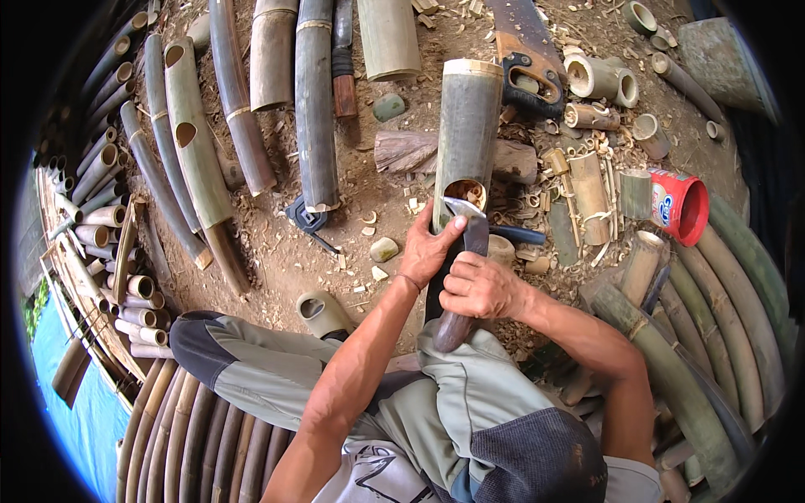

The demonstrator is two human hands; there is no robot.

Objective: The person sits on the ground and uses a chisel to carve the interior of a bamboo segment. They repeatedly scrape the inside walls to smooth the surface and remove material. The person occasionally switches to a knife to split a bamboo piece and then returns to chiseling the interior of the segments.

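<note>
Right hand [480, 287] grips a dark-handled knife [476, 235]; left hand [426, 250] curls against a bamboo tube [468, 117] laid across a log [404, 152], thumb [458, 224] at the blade [463, 208] (perilously near): a skid could cut it.

Lettering noted on a red tub [669, 186], near the right edge of the dirt ground [272, 281]: short white letters on a small blue label [667, 210]. My pale shirt [356, 484] carries dark printed marks, creased; I cannot read them.
</note>
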